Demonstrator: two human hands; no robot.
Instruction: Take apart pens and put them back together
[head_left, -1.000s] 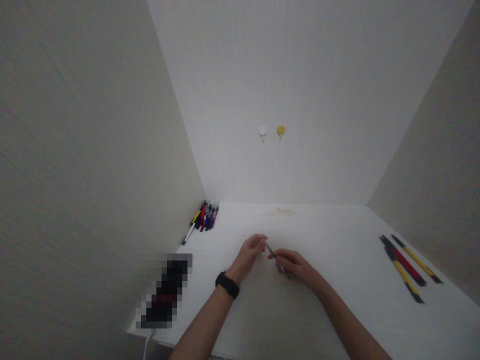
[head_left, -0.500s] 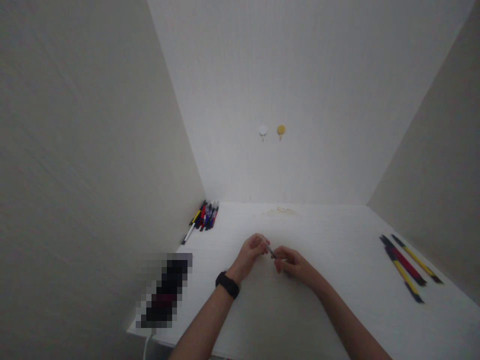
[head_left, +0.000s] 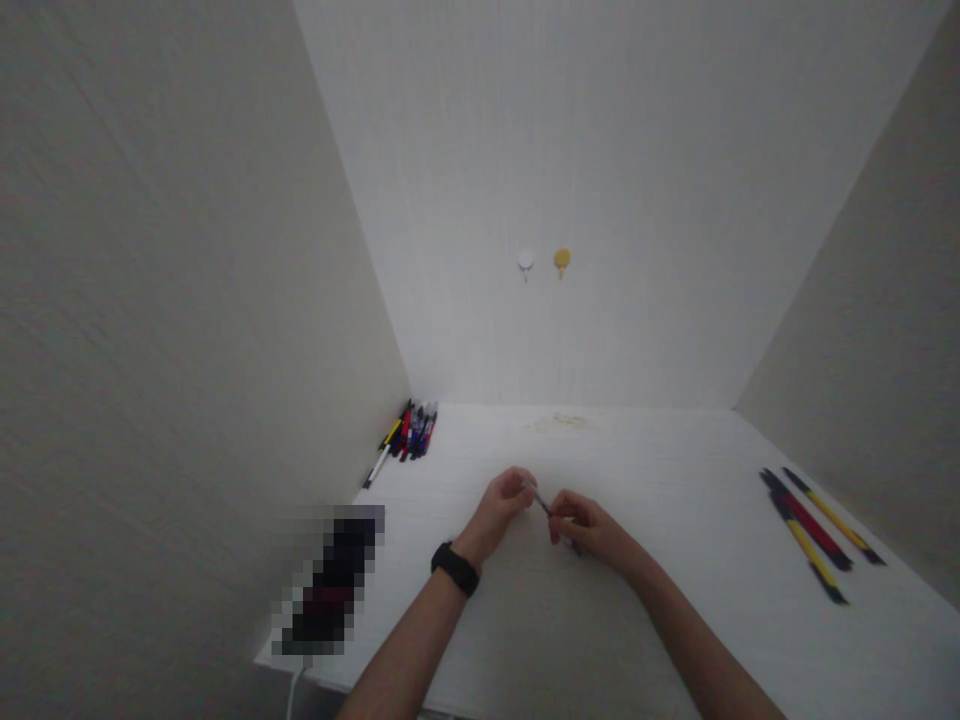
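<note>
Over the middle of the white table, my left hand point(head_left: 511, 497) pinches the upper-left end of a slim pen point(head_left: 541, 502) between thumb and fingers. The pen looks pale near that end and dark further along, slanting down to the right. My right hand point(head_left: 585, 522) is closed around its darker part, and a dark end shows below those fingers. Its exact markings are too small and blurred to read. A black band point(head_left: 455, 569) circles my left wrist.
A cluster of several pens point(head_left: 414, 432) lies at the back left, with a white pen point(head_left: 377, 467) beside it. Yellow-and-black and red-and-black pens point(head_left: 814, 530) lie at the right. A pixelated dark object point(head_left: 330, 585) with a cable sits front left. Two small hooks point(head_left: 562, 259) hang on the back wall.
My right hand has shifted slightly to the right along the pen, and more of the pen shows between my hands. My left hand stays nearly in place.
</note>
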